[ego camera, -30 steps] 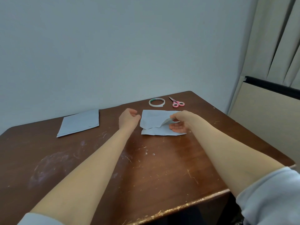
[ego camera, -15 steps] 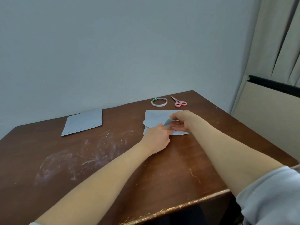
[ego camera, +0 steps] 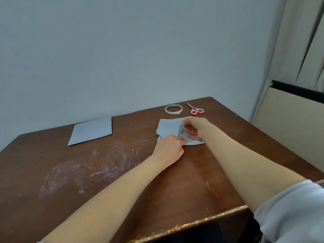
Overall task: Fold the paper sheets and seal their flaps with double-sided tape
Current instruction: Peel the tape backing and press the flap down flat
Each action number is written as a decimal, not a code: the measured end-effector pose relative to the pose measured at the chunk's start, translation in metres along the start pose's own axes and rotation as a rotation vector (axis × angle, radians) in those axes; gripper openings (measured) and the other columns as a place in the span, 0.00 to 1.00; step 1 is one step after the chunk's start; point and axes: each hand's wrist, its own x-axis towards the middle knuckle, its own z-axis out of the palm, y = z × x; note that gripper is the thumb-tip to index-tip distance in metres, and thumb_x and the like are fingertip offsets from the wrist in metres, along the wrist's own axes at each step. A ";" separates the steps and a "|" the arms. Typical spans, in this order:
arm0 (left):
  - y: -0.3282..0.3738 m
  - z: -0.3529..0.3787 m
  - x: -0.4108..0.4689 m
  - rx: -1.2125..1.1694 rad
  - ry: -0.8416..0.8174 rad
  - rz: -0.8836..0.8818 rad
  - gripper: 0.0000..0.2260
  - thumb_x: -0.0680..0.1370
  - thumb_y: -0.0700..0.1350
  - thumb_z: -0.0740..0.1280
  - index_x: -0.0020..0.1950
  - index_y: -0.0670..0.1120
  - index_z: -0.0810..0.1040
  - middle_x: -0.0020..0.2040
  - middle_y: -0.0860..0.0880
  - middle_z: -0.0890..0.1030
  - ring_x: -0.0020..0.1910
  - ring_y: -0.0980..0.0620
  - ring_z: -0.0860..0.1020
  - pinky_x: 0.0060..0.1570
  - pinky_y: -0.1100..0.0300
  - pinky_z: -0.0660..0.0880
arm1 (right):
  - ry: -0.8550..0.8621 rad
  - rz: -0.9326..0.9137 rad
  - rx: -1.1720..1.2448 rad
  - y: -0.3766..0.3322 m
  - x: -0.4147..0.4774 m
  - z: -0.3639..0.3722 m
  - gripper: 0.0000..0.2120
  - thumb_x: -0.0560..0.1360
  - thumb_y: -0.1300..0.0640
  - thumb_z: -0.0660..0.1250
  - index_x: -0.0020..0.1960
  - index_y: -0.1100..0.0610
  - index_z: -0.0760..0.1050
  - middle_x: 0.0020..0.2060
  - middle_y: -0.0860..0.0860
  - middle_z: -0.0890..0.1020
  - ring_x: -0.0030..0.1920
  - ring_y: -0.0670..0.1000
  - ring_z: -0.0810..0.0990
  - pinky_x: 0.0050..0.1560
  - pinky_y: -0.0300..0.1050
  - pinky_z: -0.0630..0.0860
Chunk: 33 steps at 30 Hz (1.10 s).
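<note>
A pale blue folded paper sheet (ego camera: 167, 128) lies on the dark wooden table (ego camera: 122, 172) towards the far right. My right hand (ego camera: 194, 128) pinches its upper flap and holds that flap lifted off the sheet. My left hand (ego camera: 169, 149) sits at the sheet's near edge, fingers curled onto the paper under the raised flap. A roll of double-sided tape (ego camera: 173, 109) lies flat behind the sheet. A stack of flat pale blue sheets (ego camera: 91, 131) rests at the far left.
Pink-handled scissors (ego camera: 195, 109) lie right of the tape roll near the table's far edge. A wall runs behind the table; a curtain (ego camera: 301, 41) and a beige panel (ego camera: 289, 123) stand to the right. The table's near edge is chipped.
My left hand moved from the sheet's left side to its near edge and onto the paper. My right hand kept its hold and raised the flap a little higher.
</note>
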 end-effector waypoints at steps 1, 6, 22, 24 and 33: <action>0.000 0.001 0.000 -0.004 0.001 0.002 0.17 0.81 0.45 0.55 0.69 0.52 0.72 0.67 0.53 0.75 0.60 0.51 0.73 0.53 0.56 0.74 | -0.001 -0.002 0.003 0.000 -0.001 0.001 0.03 0.73 0.62 0.70 0.45 0.57 0.77 0.37 0.50 0.79 0.36 0.46 0.76 0.53 0.45 0.77; -0.002 0.003 0.001 -0.013 -0.003 0.017 0.17 0.81 0.45 0.55 0.69 0.51 0.73 0.66 0.52 0.76 0.60 0.51 0.73 0.54 0.56 0.75 | -0.002 0.006 0.050 -0.001 -0.002 0.003 0.03 0.73 0.62 0.71 0.43 0.57 0.77 0.35 0.49 0.78 0.33 0.45 0.73 0.48 0.42 0.74; -0.005 0.006 0.004 0.002 -0.016 -0.018 0.14 0.80 0.44 0.55 0.60 0.50 0.77 0.57 0.51 0.81 0.56 0.51 0.73 0.46 0.55 0.77 | -0.079 -0.011 0.218 -0.015 -0.001 0.002 0.04 0.72 0.55 0.72 0.42 0.52 0.78 0.35 0.45 0.78 0.37 0.44 0.74 0.48 0.42 0.70; -0.006 0.007 0.005 0.013 -0.013 -0.020 0.13 0.80 0.44 0.56 0.58 0.49 0.78 0.55 0.50 0.81 0.54 0.50 0.74 0.45 0.54 0.77 | -0.097 -0.002 0.236 -0.019 -0.002 0.001 0.05 0.72 0.54 0.72 0.43 0.53 0.77 0.35 0.45 0.77 0.37 0.44 0.73 0.47 0.42 0.70; -0.005 0.005 0.006 0.056 0.027 0.023 0.13 0.80 0.44 0.55 0.55 0.48 0.79 0.54 0.50 0.82 0.51 0.48 0.77 0.43 0.55 0.76 | -0.190 0.034 0.424 -0.017 0.006 -0.004 0.08 0.72 0.49 0.73 0.43 0.53 0.77 0.36 0.45 0.77 0.39 0.45 0.74 0.45 0.44 0.69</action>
